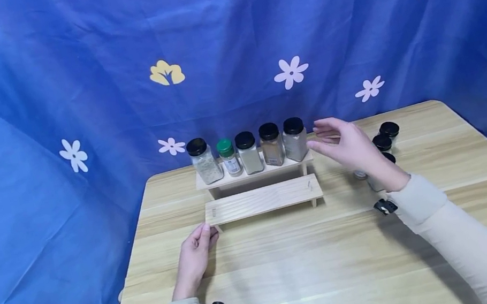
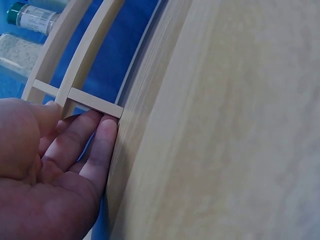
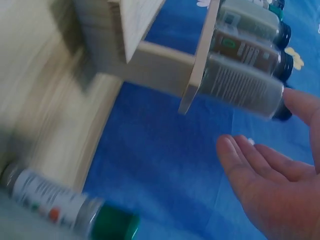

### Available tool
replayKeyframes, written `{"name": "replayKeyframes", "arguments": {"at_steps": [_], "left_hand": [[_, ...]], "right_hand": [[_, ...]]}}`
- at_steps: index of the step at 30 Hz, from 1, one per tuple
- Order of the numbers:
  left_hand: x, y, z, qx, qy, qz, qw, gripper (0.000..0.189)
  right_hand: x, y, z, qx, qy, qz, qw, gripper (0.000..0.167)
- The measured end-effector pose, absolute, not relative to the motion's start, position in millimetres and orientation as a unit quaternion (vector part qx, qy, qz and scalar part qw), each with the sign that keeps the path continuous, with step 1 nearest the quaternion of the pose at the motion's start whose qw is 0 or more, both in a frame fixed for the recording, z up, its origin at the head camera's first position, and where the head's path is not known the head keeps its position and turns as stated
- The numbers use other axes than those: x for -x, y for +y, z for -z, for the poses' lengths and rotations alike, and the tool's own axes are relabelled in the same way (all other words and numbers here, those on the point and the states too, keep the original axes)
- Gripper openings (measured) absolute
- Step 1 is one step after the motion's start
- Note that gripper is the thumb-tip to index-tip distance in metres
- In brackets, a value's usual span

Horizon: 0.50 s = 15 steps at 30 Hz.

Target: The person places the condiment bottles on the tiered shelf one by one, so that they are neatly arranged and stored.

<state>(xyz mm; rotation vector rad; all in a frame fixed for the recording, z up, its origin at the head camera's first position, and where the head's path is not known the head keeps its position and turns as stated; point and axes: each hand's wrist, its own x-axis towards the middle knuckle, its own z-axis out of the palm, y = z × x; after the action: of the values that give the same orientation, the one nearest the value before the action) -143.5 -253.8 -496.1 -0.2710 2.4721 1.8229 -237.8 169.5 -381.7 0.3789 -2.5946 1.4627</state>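
Observation:
A two-tier wooden spice rack (image 1: 264, 200) stands at the table's back. Its upper tier carries a row of spice jars: a black-lidded jar of pale flakes (image 1: 208, 166), a green-capped bottle (image 1: 232, 162), a pale jar (image 1: 250, 157), a brown one (image 1: 272, 149) and a grey one (image 1: 296, 144) at the right end. With thumb above and fingers below, my left hand (image 1: 194, 254) grips the front left corner of the lower tier. Beside the grey jar, my right hand (image 1: 352, 146) has its fingers extended and holds nothing; the thumb is close to that jar's lid.
Several more black-lidded jars (image 1: 389, 130) stand on the table (image 1: 296, 284) at the right, partly hidden behind my right hand and wrist. A green-capped bottle (image 3: 55, 200) shows there in the right wrist view. A blue patterned cloth (image 1: 212, 27) hangs behind the table.

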Motion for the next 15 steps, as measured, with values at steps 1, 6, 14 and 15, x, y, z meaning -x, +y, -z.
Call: {"name": "replayKeyframes", "arguments": {"at_steps": [1, 6, 14, 15], "left_hand": [[143.7, -253.9, 496.2, 0.087, 0.801, -0.592, 0.029, 0.056], [145.9, -253.3, 496.2, 0.084, 0.802, -0.590, 0.032, 0.057], [147.1, -254.2, 497.5, 0.096, 0.795, -0.598, 0.034, 0.053], [146.8, -254.0, 497.5, 0.096, 0.793, -0.601, 0.034, 0.053]], "right_hand": [[235.5, 175.0, 382.7, -0.125, -0.863, -0.485, 0.069, 0.064], [221.8, 205.4, 391.3, -0.111, -0.865, -0.480, 0.097, 0.055], [198.8, 246.8, 414.7, -0.082, -0.852, -0.482, 0.188, 0.040], [196.2, 251.2, 418.5, -0.079, -0.850, -0.483, 0.196, 0.039]]}}
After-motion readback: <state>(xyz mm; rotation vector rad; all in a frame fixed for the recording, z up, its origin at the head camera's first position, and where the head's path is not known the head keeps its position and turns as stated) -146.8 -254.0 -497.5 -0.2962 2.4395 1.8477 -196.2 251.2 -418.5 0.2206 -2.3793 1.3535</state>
